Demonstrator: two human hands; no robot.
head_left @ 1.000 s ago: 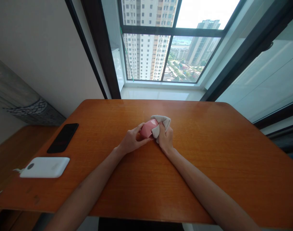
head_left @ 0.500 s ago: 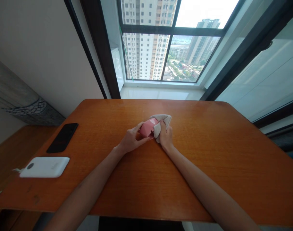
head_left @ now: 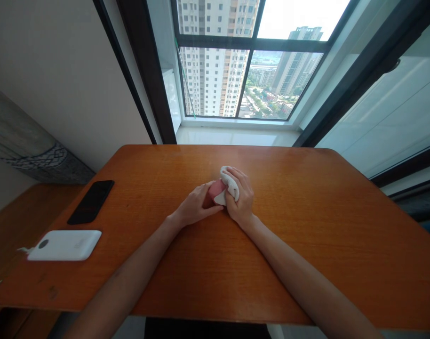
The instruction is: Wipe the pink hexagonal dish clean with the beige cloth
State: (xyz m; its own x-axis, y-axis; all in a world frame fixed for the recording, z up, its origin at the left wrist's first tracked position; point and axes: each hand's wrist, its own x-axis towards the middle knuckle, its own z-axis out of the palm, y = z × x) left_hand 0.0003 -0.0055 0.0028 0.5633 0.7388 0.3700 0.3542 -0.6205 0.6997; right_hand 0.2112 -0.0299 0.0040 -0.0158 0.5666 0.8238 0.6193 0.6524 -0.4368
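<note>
Between my hands, over the middle of the table, is a small pink object [head_left: 217, 189] whose exact kind I cannot make out. My left hand [head_left: 195, 205] grips its left side, thumb along the near edge and fingers along the far one. A white cloth [head_left: 231, 185] is bunched in my right hand [head_left: 243, 195], which presses it against the pink object's right side. Cloth and fingers hide much of the pink surface.
The brown wooden table [head_left: 306, 226] spreads out under my arms. At the left lie a black smartphone [head_left: 91, 202] and, nearer me, a white flat device [head_left: 65, 245] with a cable at its left end. A window [head_left: 252, 44] stands beyond the far edge.
My right hand has wrapped further over the cloth, its fingers now reaching across the top. The cloth covers more of the pink object. My left hand keeps its grip.
</note>
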